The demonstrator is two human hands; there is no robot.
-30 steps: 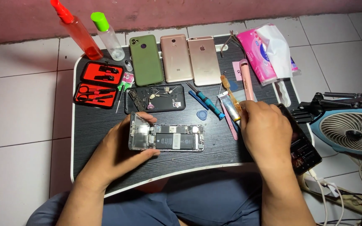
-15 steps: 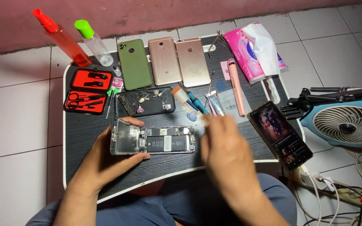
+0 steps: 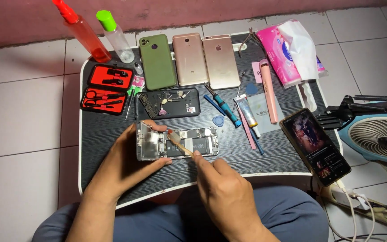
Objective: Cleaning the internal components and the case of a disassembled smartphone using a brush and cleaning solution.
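The open red case [image 3: 107, 88] held small tools, while the left hand [image 3: 126, 163] gripped the opened phone [image 3: 177, 144] and the right hand [image 3: 227, 192], back from the far tools, pinched a brush [image 3: 180, 144] onto it.

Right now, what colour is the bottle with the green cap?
Clear bottle, seen in the head view.
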